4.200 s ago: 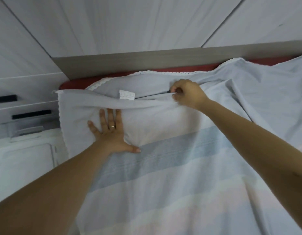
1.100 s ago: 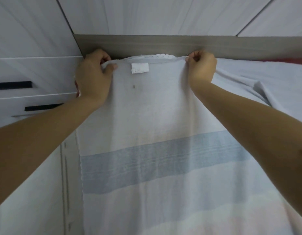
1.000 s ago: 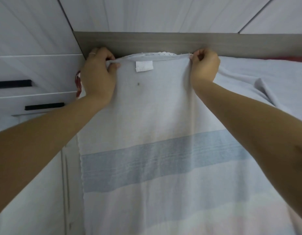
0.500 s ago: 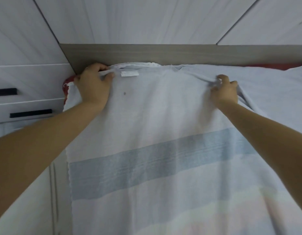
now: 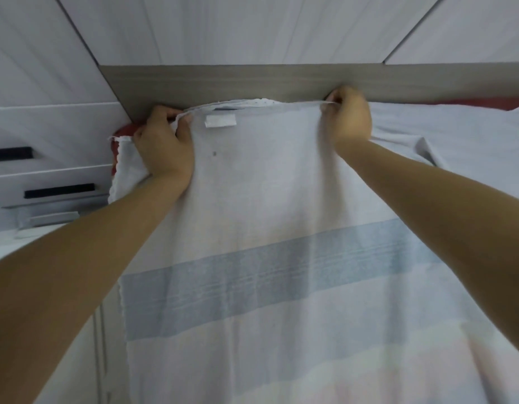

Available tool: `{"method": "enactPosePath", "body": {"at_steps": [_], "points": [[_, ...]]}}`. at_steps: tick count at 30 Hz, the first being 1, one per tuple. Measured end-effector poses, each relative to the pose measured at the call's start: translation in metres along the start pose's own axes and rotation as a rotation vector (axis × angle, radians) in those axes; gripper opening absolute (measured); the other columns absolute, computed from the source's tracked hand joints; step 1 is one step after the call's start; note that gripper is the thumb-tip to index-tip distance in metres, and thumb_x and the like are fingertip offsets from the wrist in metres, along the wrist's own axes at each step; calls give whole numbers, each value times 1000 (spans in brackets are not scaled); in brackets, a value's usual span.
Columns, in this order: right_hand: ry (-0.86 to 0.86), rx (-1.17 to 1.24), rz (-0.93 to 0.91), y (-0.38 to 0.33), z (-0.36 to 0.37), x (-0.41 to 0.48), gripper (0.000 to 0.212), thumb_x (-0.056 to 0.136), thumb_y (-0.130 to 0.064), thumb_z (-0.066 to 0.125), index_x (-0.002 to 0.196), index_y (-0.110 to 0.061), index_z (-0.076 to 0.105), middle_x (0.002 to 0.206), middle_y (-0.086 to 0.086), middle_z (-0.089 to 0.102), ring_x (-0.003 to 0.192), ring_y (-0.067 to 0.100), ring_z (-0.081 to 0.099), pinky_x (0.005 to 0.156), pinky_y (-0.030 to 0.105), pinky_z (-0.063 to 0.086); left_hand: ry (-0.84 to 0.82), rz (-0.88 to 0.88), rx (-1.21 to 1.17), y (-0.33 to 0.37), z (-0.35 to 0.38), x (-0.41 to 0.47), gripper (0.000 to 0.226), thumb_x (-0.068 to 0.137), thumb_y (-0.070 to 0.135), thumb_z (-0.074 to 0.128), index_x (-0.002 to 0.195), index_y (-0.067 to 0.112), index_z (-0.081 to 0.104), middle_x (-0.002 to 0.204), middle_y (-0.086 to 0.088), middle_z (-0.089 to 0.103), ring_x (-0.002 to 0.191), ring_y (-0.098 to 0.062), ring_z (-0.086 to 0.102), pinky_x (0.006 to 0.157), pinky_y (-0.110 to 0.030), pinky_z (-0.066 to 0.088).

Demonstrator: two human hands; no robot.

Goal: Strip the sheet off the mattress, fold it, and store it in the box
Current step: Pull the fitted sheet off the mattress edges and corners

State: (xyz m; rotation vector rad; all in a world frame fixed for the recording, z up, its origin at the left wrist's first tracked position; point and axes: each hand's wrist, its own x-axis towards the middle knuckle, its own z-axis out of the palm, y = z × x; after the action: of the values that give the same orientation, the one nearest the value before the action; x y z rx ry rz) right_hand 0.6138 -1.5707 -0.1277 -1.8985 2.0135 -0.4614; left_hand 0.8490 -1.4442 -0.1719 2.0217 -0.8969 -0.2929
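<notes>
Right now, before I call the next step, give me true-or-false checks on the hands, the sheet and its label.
1. Both the left hand and the right hand grip the sheet at its far edge by the headboard. True.
2. The white label sits nearest the right hand. False: it is beside the left hand.
3. Red mattress shows at the corner by the left hand. True.
4. The sheet is folded in the box. False: it lies spread over the mattress, unfolded.
</notes>
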Motion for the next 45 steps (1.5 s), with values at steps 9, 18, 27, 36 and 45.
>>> {"method": "enactPosePath", "body": {"at_steps": [9,18,27,36,45], "points": [[173,-211,79,-19,14,4,18,87,-32,61,100,-20,67,120,2,55,115,24,46,91,31,30,48,27,50,-14,-13,17,32,77,47,64,86,18,70,90,-2,72,85,-23,63,89,-42,46],[122,160,127,-24,18,-25,20,92,-28,53,108,-17,51,100,1,61,89,20,55,71,25,33,-5,141,180,-14,-21,18,25,86,43,58,93,21,66,95,0,70,89,-22,60,90,-30,28],[-235,-212,-722,-55,52,-60,43,94,-17,38,136,-27,40,105,3,64,86,30,59,63,32,37,-156,336,119,-18,-38,28,23,83,33,66,89,11,64,87,-5,66,75,-16,54,66,-24,34],[-193,-180,-359,-77,63,-71,32,98,-17,37,128,-17,45,96,9,62,82,26,54,67,33,38,-155,382,278,-22,-36,26,20,85,36,62,89,16,61,89,-4,67,82,-24,59,87,-32,35],[-187,473,176,-90,74,-62,3,94,-15,47,92,-16,48,67,-8,58,64,4,53,58,10,39,-513,156,237,-52,-78,39,37,74,36,77,92,8,61,95,-11,54,92,-28,53,74,-31,40]]}}
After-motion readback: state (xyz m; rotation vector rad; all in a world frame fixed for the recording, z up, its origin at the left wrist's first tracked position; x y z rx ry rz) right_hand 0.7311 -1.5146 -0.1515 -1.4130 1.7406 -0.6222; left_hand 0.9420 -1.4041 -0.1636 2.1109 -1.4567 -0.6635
